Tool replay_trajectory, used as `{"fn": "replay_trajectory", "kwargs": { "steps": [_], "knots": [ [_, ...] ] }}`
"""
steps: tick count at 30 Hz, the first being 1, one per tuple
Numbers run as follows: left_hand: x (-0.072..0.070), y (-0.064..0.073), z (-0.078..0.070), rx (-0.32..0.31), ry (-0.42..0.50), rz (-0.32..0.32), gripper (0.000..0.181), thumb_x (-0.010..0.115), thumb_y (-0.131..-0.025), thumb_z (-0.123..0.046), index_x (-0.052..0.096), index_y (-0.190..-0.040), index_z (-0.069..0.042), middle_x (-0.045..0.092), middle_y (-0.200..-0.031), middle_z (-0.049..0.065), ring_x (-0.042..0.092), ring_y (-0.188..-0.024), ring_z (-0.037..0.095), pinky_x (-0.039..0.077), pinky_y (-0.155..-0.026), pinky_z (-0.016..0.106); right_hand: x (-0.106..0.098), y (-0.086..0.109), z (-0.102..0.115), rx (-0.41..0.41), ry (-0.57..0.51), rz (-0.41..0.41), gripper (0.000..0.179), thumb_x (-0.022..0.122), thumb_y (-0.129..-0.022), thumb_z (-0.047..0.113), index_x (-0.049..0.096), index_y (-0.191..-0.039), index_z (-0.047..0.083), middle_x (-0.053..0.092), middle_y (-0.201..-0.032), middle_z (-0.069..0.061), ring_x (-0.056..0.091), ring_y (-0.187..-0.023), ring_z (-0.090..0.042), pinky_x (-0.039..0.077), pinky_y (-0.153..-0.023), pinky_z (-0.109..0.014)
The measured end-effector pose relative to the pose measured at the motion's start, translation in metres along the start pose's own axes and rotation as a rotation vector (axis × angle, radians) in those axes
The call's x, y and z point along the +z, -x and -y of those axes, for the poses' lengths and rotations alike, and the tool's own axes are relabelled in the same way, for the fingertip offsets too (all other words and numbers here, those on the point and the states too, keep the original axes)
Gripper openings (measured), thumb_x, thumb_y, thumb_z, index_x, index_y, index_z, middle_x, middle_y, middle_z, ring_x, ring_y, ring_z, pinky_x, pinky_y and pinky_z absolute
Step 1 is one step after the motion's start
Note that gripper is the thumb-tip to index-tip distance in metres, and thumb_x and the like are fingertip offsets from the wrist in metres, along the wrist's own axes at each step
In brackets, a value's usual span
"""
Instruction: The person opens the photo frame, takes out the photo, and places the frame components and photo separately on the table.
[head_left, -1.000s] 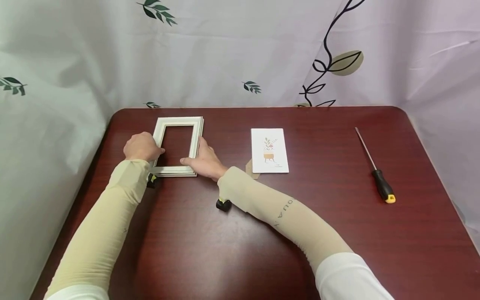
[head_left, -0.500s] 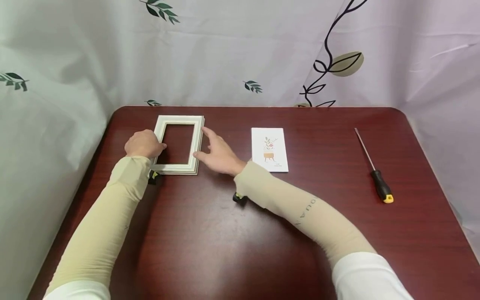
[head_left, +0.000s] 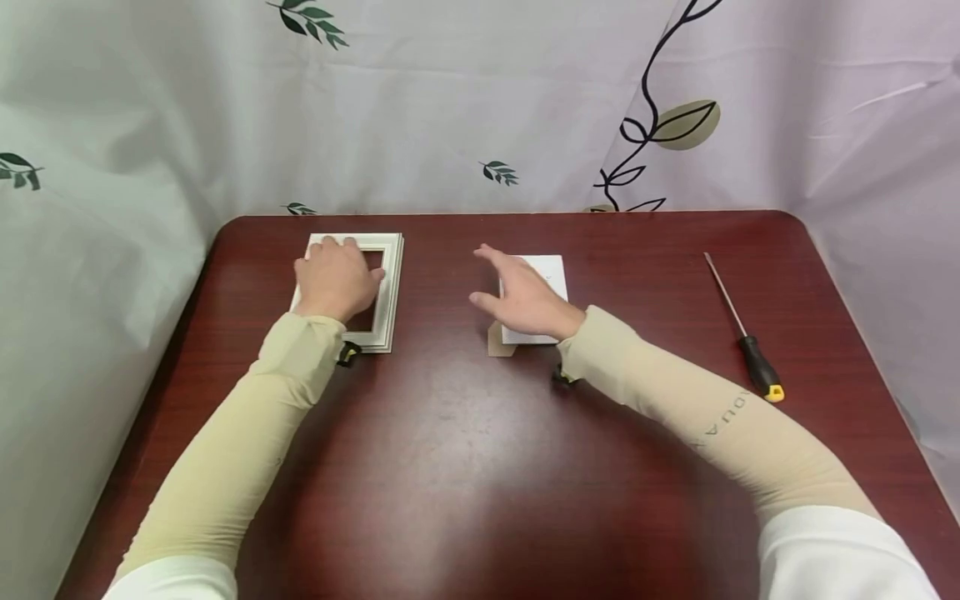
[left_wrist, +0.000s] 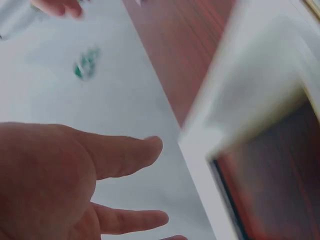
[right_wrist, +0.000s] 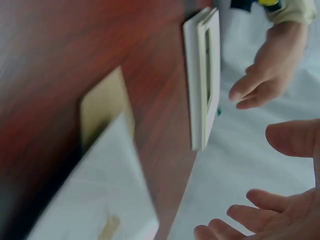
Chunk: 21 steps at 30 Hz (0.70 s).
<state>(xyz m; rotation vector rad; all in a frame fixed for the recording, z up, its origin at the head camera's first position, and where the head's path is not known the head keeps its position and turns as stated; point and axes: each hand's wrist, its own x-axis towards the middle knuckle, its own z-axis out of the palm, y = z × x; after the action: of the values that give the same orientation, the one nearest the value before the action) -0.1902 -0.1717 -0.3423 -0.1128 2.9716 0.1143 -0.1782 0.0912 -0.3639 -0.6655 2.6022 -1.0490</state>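
Note:
A white picture frame (head_left: pixel 388 292) lies on the table at the left, its middle an open rectangle showing the tabletop. Above it hovers my left hand (head_left: pixel 337 279), apart from the frame in both wrist views, fingers loosely extended. Near the table's middle lies a white printed card (head_left: pixel 551 268), with a tan piece (head_left: pixel 501 340) jutting from under its lower left. My right hand (head_left: pixel 525 296) is over this card, thumb and fingers spread and holding nothing; it hides most of the print. In the right wrist view the card (right_wrist: pixel 100 195) is blurred below the hand.
A screwdriver (head_left: pixel 761 367) with a black and yellow handle lies on the right side of the dark red table (head_left: pixel 450 467). A pale curtain (head_left: pixel 420 100) with leaf prints hangs behind the table's far edge.
My right hand has let go of the frame's right side and moved right, over the card. My left hand has come off the frame's left side and shifted right above it.

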Motion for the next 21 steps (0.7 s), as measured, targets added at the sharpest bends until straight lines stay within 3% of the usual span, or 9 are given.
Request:
{"fn": "replay_trajectory", "kwargs": {
  "steps": [5,11,17,21],
  "knots": [
    [0.003,0.003,-0.040,0.137,0.033,0.023,0.070,0.061,-0.098,-0.044,0.046,-0.143,0.007,0.046,-0.141,0.032,0.043,-0.130,0.048,0.039,-0.103,0.063,-0.013,0.003,-0.015,0.017,0.072,0.011,0.066,0.062,-0.097,0.027,0.037,-0.154,0.004,0.024,-0.165,-0.011,0.022,-0.150,-0.034,0.023,-0.120,-0.045],
    [0.014,0.001,-0.081,0.371,0.115,0.054,0.084,0.071,-0.091,-0.047,0.040,-0.150,0.004,0.037,-0.156,0.022,0.031,-0.146,0.037,0.028,-0.118,0.051,-0.020,0.007,-0.031,-0.003,0.184,0.047,0.070,0.064,-0.096,0.029,0.036,-0.154,0.002,0.022,-0.164,-0.020,0.021,-0.150,-0.040,0.019,-0.121,-0.050],
    [0.036,-0.004,-0.109,0.564,0.076,0.158,0.109,0.079,-0.081,-0.055,0.027,-0.155,0.005,0.020,-0.165,0.020,0.017,-0.152,0.033,0.017,-0.123,0.046,-0.025,0.017,-0.053,-0.037,0.284,0.111,0.077,0.067,-0.094,0.032,0.034,-0.154,-0.004,0.021,-0.162,-0.028,0.021,-0.149,-0.043,0.018,-0.121,-0.053],
    [0.048,-0.006,-0.121,0.641,0.071,0.213,0.116,0.082,-0.077,-0.056,0.023,-0.157,0.003,0.014,-0.165,0.022,0.011,-0.153,0.036,0.012,-0.124,0.046,-0.025,0.023,-0.065,-0.087,0.364,0.144,0.079,0.068,-0.094,0.035,0.032,-0.155,-0.002,0.022,-0.161,-0.029,0.021,-0.148,-0.046,0.018,-0.121,-0.054]
  ]
}}
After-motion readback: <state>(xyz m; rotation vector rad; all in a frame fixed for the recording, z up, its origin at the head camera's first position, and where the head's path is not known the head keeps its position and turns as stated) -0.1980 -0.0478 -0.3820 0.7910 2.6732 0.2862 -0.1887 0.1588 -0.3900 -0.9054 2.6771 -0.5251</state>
